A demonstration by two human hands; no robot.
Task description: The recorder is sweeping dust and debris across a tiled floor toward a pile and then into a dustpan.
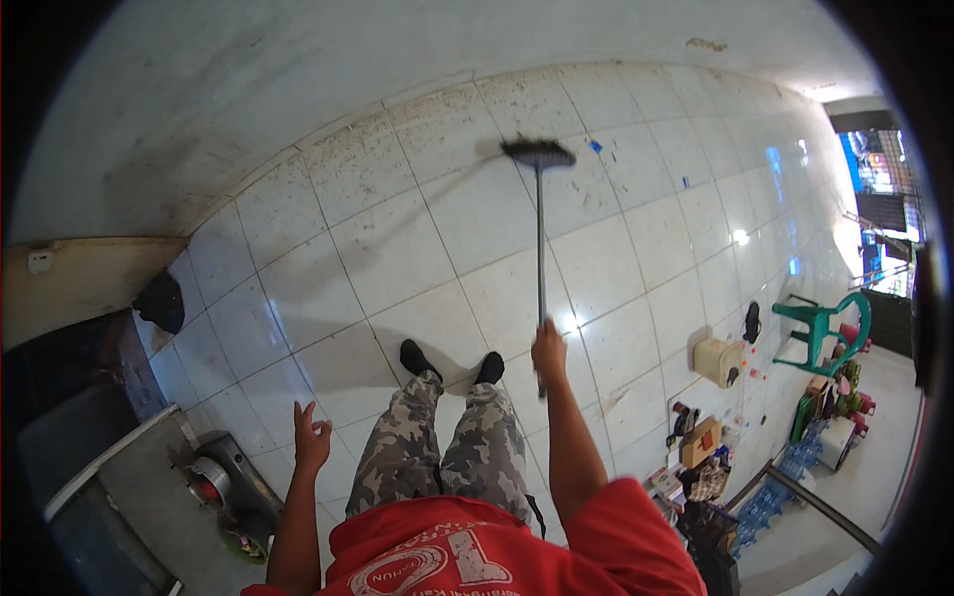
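My right hand is wrapped round the grey handle of a broom, close to the handle's near end. The broom's wide, dark-bristled head reaches out over the white tiles, not far from the wall; blur keeps me from telling whether it touches the floor. Dark crumbs of dirt lie scattered along the foot of the wall. Small blue scraps rest just right of the broom head. My left hand hangs at my left side, its fingers apart and holding nothing.
A stove with a pot stands on a counter at the lower left. To the right are a green plastic chair, a beige container, a dark sandal, a cardboard box and blue water bottles.
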